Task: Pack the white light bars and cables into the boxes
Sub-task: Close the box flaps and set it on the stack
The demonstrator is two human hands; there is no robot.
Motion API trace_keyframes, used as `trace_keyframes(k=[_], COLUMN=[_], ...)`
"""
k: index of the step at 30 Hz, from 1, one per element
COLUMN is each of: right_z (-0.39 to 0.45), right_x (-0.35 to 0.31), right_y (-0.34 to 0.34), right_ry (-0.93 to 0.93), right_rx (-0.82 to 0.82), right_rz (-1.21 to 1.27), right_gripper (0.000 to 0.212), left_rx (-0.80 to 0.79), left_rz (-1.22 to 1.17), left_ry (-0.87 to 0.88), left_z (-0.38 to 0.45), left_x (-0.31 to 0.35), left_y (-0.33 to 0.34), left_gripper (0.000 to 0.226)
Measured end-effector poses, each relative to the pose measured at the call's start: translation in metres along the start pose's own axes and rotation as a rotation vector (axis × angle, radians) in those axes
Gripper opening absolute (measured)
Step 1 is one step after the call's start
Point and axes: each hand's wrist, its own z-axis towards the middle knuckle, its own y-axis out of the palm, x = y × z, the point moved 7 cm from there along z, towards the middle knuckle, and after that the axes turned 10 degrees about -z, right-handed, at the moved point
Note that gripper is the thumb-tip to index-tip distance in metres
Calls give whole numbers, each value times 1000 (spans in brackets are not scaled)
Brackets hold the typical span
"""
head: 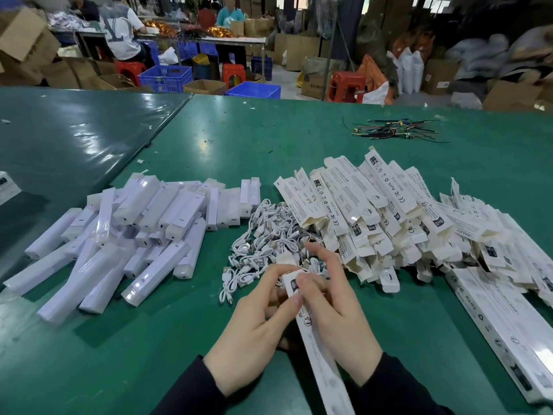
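White light bars (119, 235) lie heaped on the green table (299, 139), left of centre; a tangle of white cables (269, 244) sits just beside them in the middle, and a large pile of printed boxes (389, 217) with open end flaps spreads to the right. One long box (317, 348) is held over the near edge of the table, running from the fingertips back toward the person and passing out of view at the lower edge. The left hand (254, 322) comes in from below with its back to the camera, fingers curled, the tips meeting the far end of the held box. The right hand (335, 307) lies over the box from the right, its fingers wrapped round the same end, one finger raised toward the cables. Both hands grip this box. The end flap is covered by the fingers, so whether it is open or tucked cannot be told, nor whether anything is inside. A closed box (508, 333) lies flat at the right, cut off by the frame. Loose coloured wires (395, 131) rest well apart at the far side. Dark sleeves (398, 387) cover both wrists.
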Motion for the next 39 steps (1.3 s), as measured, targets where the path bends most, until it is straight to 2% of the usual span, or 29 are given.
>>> trace_keyframes(k=[5, 8, 10, 15, 18, 20, 28, 39], right_z=[0, 1, 0, 6, 6, 4, 5, 3], right_x=[-7, -10, -9, 0, 0, 1, 8, 13], right_y=[-9, -13, -14, -19, -15, -12, -14, -12], right_ry=[-22, -37, -19, 202, 344, 374, 399, 490], right_rx=[30, 37, 65, 94, 13, -16, -16, -4], right_rz=[-224, -306, -330, 136, 357, 370, 354, 363], right_gripper=[26, 32, 28, 28, 36, 40, 16, 15], left_rx=[-19, 19, 50, 31, -28, -33, 5, 0], left_rz=[-225, -294, -332, -360, -322, -291, -251, -203], left_ry=[-97, -81, -58, -65, -94, -101, -87, -105], left_z=[-2, -3, -2, -1, -1, -1, -1, -2], left_x=[-5, -5, -5, 1, 2, 0, -1, 0], left_y=[5, 4, 4, 5, 5, 3, -2, -1], left_gripper=[28, 22, 20, 14, 17, 19, 24, 24])
